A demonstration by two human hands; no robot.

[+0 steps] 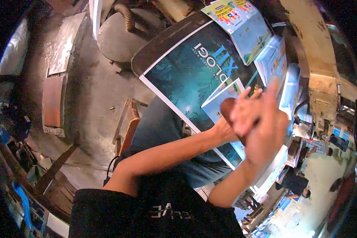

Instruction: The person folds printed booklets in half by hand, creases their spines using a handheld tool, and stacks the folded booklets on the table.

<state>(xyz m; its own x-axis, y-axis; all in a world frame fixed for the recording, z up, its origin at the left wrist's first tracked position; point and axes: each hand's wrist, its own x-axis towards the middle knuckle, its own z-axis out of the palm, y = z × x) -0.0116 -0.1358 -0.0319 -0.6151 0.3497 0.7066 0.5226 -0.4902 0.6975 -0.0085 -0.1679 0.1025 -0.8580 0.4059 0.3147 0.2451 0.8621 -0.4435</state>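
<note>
A folded light-blue printed leaflet [218, 104] lies on a dark teal poster [178, 85] that covers the table before me. My left hand [225, 127] reaches over the leaflet, partly covered by the other hand; the fingertips that show past it look stretched out. Above it my right hand [267, 129] is blurred by motion. It appears closed round a dark brown, rounded object [227, 107], whose kind I cannot make out. Just beyond the hands is a pile of folded blue leaflets [270, 59], and an unfolded printed sheet [244, 29] lies at the table's far end.
The table's dark rounded edge [146, 55] shows at the far left. A wooden stool or chair [131, 127] stands left of my leg. On the floor are a round grey metal piece [123, 39] with a ribbed hose [125, 16]. Another person [295, 184] is at the right.
</note>
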